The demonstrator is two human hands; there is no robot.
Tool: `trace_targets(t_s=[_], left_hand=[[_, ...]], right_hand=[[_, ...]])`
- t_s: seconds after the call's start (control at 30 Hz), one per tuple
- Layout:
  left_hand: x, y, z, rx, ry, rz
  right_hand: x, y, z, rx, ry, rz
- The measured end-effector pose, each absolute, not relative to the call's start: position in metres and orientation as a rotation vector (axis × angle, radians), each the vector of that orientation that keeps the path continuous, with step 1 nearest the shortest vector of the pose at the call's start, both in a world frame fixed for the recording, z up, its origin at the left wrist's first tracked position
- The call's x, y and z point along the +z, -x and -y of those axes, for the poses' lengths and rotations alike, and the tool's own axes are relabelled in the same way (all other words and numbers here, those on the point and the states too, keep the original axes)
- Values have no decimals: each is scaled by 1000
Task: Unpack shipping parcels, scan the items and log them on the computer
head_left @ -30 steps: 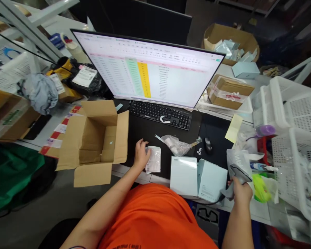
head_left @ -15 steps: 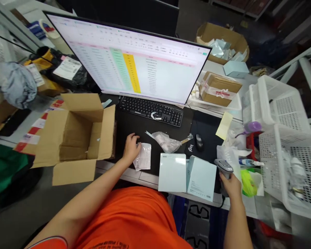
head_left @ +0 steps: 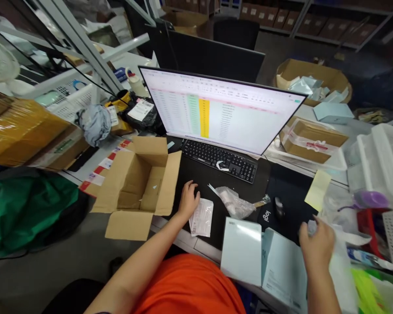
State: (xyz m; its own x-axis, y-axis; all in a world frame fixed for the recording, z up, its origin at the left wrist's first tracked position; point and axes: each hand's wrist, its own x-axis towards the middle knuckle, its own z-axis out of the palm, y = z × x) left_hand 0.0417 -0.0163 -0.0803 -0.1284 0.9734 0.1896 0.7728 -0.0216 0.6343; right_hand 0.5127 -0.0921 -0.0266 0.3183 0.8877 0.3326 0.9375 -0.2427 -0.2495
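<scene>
The left hand (head_left: 189,201) lay palm down on the black mat (head_left: 201,176), fingers loosely bent and slightly parted, its thumb side at the upper left edge of a packet (head_left: 202,217); firm contact could not be told. The packet — flat, whitish, glossy and faintly printed — lay on the mat, left of 2 pale blue boxes (head_left: 241,250) and a clear plastic pouch (head_left: 234,204). The right hand (head_left: 317,244) was curled near the mouse (head_left: 278,208); whether it pinched anything could not be told. Farther out stood an open carton (head_left: 134,183) and a lit monitor (head_left: 239,115). Compared with 0.5 s earlier, the grey scanner had left the right hand — the left remained beside the packet.
</scene>
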Motion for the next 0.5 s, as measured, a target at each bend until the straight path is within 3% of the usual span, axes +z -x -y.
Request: trace_targets(t_s=[0.2, 0.5], left_hand=[[-101, -27, -4, 982, -1733, -2063], [-132, 10, 13, 836, -1723, -2125]], right_hand=[[-37, -412, -39, 106, 1617, 2196], [-80, -358, -91, 84, 1554, 2135]])
